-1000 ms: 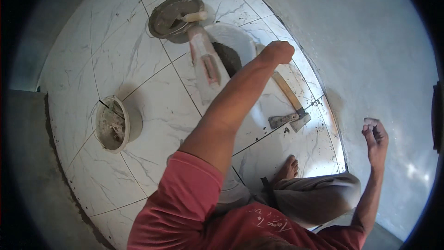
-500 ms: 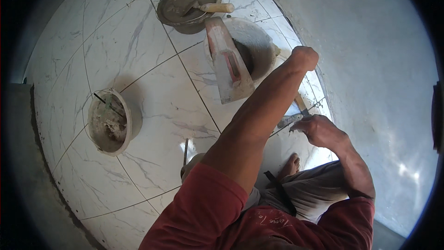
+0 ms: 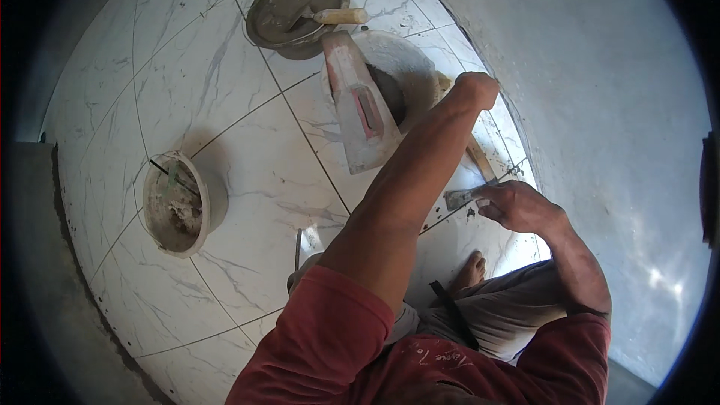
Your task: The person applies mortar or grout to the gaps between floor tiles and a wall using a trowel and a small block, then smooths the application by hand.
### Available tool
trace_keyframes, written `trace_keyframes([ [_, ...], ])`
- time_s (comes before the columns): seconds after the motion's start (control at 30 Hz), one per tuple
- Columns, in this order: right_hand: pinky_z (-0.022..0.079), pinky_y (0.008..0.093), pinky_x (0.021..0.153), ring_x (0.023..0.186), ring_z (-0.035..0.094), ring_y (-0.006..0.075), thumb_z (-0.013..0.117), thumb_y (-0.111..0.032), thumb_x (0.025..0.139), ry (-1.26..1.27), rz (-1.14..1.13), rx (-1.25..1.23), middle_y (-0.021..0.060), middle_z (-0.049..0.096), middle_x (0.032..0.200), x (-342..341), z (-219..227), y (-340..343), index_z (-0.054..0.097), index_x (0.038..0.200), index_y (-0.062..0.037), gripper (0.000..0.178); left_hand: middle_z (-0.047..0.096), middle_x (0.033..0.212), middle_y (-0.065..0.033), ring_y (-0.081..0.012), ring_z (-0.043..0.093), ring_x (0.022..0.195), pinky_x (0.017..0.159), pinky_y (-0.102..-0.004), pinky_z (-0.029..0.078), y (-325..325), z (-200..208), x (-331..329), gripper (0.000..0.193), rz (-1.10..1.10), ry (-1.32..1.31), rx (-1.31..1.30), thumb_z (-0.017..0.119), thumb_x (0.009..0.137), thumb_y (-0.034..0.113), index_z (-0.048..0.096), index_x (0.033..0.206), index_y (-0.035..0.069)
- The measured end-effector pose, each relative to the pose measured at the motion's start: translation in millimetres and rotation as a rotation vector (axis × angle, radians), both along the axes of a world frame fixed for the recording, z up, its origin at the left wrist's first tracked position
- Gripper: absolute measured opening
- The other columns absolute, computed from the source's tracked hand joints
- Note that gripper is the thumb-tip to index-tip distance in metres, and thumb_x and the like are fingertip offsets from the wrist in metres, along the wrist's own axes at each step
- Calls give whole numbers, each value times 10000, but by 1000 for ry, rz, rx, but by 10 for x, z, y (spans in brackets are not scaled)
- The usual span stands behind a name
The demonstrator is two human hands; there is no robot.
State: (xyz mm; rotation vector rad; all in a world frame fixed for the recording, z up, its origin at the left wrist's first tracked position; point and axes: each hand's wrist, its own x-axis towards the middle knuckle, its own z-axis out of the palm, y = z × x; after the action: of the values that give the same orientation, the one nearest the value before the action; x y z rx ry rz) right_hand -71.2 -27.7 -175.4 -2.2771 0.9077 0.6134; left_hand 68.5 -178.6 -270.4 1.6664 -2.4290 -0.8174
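Note:
My left arm reaches across to the right. Its hand, my left hand (image 3: 478, 91), is closed near the wall's foot, and whatever it holds is hidden. Below it, my right hand (image 3: 519, 207) grips a small scraper (image 3: 459, 199) whose grey, smeared blade points left, low over the tiles. A wooden bar or handle (image 3: 481, 160) slants from under my left forearm down toward my right hand; both its ends are partly hidden. Dark mortar crumbs (image 3: 471, 212) lie under the blade. Left of my left hand, a plastering float (image 3: 361, 109) rests across a whitish bucket (image 3: 390, 49).
A dark basin of grey mortar (image 3: 274, 7) stands at the back, with a wooden-handled trowel (image 3: 341, 16) in it. At left is a pale bucket (image 3: 214, 195) with residue and a dark stick inside. A grey wall (image 3: 600, 105) rises at right. My bare foot (image 3: 469, 270) is on the tiles.
The view has shifted slightly. My left hand has moved a little left, showing more of the wooden bar. The scraper blade has turned flatter, and crumbs now show on the tiles below it.

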Motion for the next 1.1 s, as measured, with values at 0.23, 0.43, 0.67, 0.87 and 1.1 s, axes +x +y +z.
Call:
trace_keyframes([
  [0.23,488,412,779,889,602,355,636,-194,827,-81,0,6,192,629,976,-10,116,55,566,1122,-29,345,664,1030,-115,-251,644,954,792,-374,519,7,-77,-44,228,15,-72,40,567,770,100,695,958,86],
  [0.43,488,417,785,897,600,353,623,-210,841,-131,60,-6,188,626,961,-55,114,90,543,1164,-47,370,661,1035,-124,-264,642,959,796,-381,519,-37,-162,-66,229,-13,-91,73,564,773,99,692,962,80],
  [0.67,489,413,798,909,613,331,600,-194,848,-111,58,-53,164,635,995,-103,127,151,552,1155,-52,342,651,1045,-147,-292,630,978,823,-383,509,-50,-194,-55,243,-53,-103,75,555,771,104,683,973,57],
  [0.87,483,426,784,915,609,325,601,-205,843,-126,107,-52,162,632,941,-34,111,221,556,1138,-40,340,635,1058,-183,-312,616,1002,848,-390,497,-127,-375,7,287,-96,-145,107,577,745,138,666,998,34],
  [1.1,474,428,768,897,600,330,590,-212,849,-157,129,-38,159,613,841,-66,148,278,560,1079,-34,292,622,1060,-220,-316,607,1011,873,-385,477,-142,-358,24,321,-136,-191,151,571,750,190,656,997,3],
])
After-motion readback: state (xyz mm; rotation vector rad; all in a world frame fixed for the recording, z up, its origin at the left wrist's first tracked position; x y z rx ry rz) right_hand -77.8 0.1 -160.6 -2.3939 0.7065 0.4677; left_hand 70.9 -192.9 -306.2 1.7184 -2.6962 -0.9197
